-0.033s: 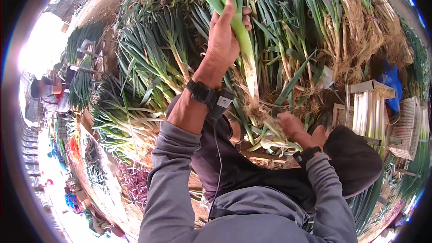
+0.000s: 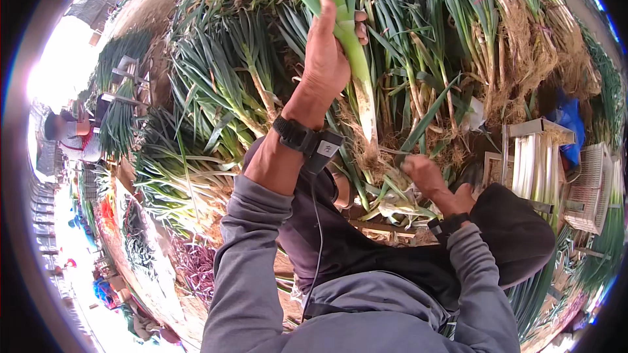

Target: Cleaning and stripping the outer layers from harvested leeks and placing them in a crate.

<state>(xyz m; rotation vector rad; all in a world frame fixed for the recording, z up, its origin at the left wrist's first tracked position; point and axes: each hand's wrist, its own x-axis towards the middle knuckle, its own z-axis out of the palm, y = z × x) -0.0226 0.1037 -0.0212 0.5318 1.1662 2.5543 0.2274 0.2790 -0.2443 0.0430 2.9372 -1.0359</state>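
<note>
My left hand (image 2: 327, 59), raised at the top centre, is wrapped round a thick green onion (image 2: 358, 65). Its green leaves fan out above the hand, and the pale stalk hangs down to shaggy roots. My right hand (image 2: 424, 175) is closed in a loose fist to the right of those roots, its fingers turned partly out of sight. A thin pale strand runs from the root end toward these fingers; whether they grip it is too small to tell. Below them lies a heap of peeled leaves and trimmings (image 2: 399, 199).
Bundles of green onions (image 2: 216, 78) cover the ground ahead, with more rooty ones (image 2: 517, 39) at the far right. On the right stand a metal rack of white stalks (image 2: 533, 163), a white plastic crate (image 2: 589, 186) and a blue bag (image 2: 569, 127). Another person (image 2: 78, 137) is at the far left.
My right hand has risen slightly and its fingers look more curled. The green onion in my left hand has shifted a little to the right.
</note>
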